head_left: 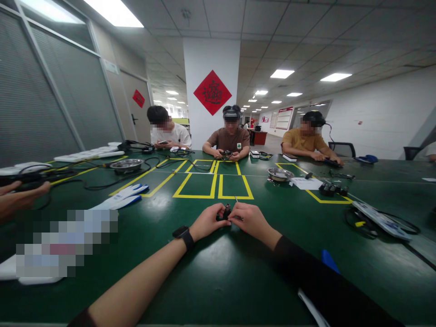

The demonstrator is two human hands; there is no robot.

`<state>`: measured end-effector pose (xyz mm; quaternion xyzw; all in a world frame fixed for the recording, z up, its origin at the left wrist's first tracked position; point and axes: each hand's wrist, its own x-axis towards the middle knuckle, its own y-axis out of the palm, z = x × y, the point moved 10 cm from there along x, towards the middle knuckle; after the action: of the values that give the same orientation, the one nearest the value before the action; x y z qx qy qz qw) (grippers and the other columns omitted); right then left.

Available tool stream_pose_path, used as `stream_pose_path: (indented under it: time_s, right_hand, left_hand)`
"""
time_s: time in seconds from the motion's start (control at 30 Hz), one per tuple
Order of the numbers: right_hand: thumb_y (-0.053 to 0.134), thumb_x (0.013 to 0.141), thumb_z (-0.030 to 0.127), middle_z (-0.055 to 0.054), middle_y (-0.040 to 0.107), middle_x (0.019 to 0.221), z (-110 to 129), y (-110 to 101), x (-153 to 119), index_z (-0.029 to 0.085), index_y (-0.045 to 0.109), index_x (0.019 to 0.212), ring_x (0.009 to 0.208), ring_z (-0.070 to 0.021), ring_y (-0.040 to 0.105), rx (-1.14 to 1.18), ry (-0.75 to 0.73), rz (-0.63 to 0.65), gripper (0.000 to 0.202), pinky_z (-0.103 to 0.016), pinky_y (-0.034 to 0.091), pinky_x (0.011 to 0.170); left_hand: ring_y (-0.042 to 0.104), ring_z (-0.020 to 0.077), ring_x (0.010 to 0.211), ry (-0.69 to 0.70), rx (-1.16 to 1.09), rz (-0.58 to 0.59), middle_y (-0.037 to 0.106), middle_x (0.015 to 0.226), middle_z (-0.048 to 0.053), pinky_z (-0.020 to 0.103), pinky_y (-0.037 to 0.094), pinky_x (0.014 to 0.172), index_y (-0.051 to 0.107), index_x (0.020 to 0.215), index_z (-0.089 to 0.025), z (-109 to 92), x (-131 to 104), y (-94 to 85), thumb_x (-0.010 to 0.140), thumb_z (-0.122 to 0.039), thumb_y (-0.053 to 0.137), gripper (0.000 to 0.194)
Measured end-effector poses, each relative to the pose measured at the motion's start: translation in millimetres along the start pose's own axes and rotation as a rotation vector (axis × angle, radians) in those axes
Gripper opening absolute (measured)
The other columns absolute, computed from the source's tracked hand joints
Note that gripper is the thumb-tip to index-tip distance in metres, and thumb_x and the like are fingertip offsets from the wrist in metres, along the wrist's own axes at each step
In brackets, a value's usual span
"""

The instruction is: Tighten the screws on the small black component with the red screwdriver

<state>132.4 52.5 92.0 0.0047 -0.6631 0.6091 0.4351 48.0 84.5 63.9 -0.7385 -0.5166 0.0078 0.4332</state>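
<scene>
Just above the middle of the dark green table (218, 281), my left hand (207, 223) pinches a small black part (227, 211) with a shiny metal top between thumb and fingers. A dark watch is on that wrist. Close against it from the right, my right hand (252, 222) has its fingers closed at the part's side. From these fingers a thin light rod (236, 199) sticks up; its lower end is hidden by the hand. The exact kind of the black part is too small to make out.
Yellow tape rectangles (195, 196) mark the table ahead. White-and-blue gloves (127, 195) lie left. A metal bowl (279, 174), paper (306, 183) and several black parts (334, 188) stand right, beside a white panel (381, 220) with cables. Several people sit around; another person's hands (20, 200) show at left.
</scene>
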Motion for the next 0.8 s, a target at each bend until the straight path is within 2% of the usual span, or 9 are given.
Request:
stream_pose_path:
  time_s: [0.2, 0.43, 0.8]
  right_hand:
    - [0.063, 0.078, 0.025, -0.002, 0.062, 0.075, -4, -5, -2, 0.021, 0.067, 0.077, 0.08, -0.0159, 0.054, 0.059, 0.022, -0.093, 0.005, -0.029, 0.042, 0.076]
    - [0.067, 0.075, 0.027, -0.001, 0.062, 0.073, -12, -6, -3, 0.022, 0.068, 0.075, 0.078, -0.0163, 0.053, 0.074, 0.099, -0.131, 0.006, -0.029, 0.043, 0.075]
    - [0.066, 0.075, 0.021, -0.001, 0.061, 0.078, -15, -2, -3, 0.02, 0.067, 0.075, 0.08, -0.0152, 0.055, 0.12, 0.15, -0.083, 0.001, -0.028, 0.042, 0.073]
  left_hand:
    - [0.05, 0.0121, 0.068, -0.053, -0.028, -0.043, 0.056, 0.075, -0.002, 0.023, 0.04, 0.063, 0.051, 0.078, -0.016, 5, 0, 0.8, 0.068, -0.035, 0.069, 0.028]
    - [0.048, 0.012, 0.065, -0.069, -0.001, -0.057, 0.054, 0.073, -0.003, 0.023, 0.038, 0.06, 0.05, 0.077, -0.017, 9, 0, 1.3, 0.067, -0.038, 0.069, 0.03]
    - [0.048, 0.0121, 0.066, -0.065, 0.001, -0.064, 0.053, 0.073, -0.003, 0.023, 0.038, 0.061, 0.05, 0.078, -0.017, 11, 0, 0.7, 0.068, -0.039, 0.068, 0.03]
